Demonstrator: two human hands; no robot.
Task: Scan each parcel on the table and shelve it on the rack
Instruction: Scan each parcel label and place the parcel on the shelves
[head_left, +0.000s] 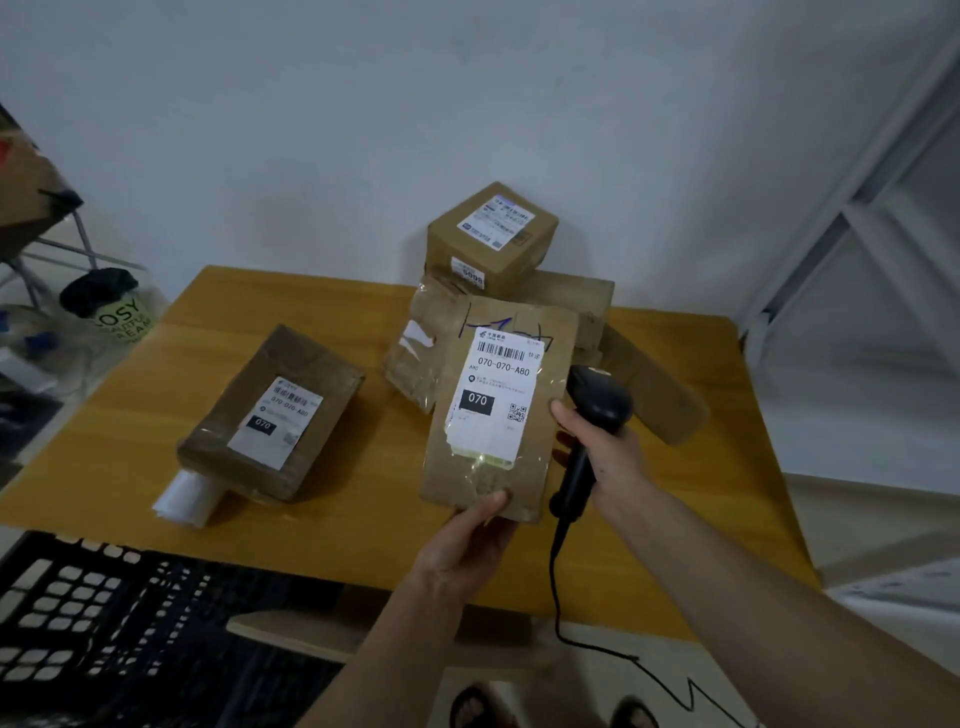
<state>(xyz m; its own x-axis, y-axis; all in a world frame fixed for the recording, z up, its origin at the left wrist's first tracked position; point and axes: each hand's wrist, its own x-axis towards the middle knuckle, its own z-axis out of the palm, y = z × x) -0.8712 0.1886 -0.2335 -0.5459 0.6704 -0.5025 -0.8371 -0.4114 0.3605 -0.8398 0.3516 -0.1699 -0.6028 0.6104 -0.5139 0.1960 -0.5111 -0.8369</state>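
While the left hand pinches the near bottom edge of a flat brown parcel, thumb on its face and the other fingers hidden behind it, the right hand keeps its grip curled round the handle of a black barcode scanner, whose head sits just beside the parcel's right edge. The held parcel is tilted up above the desk, label toward the camera: a white label with a barcode, the code 070-070-A80, a black block reading 070 and a small QR square, under shiny clear tape, with blue pen strokes above it. A black cable runs down from the scanner toward the floor. On the desk, one second flat parcel lies well to the left, bearing a similar white label. Behind the held one is a pile: one small cardboard box on top and at least three more brown parcels beneath; their exact count cannot be told. A black plastic crate stands at the near left, and a white metal rack stands at right.
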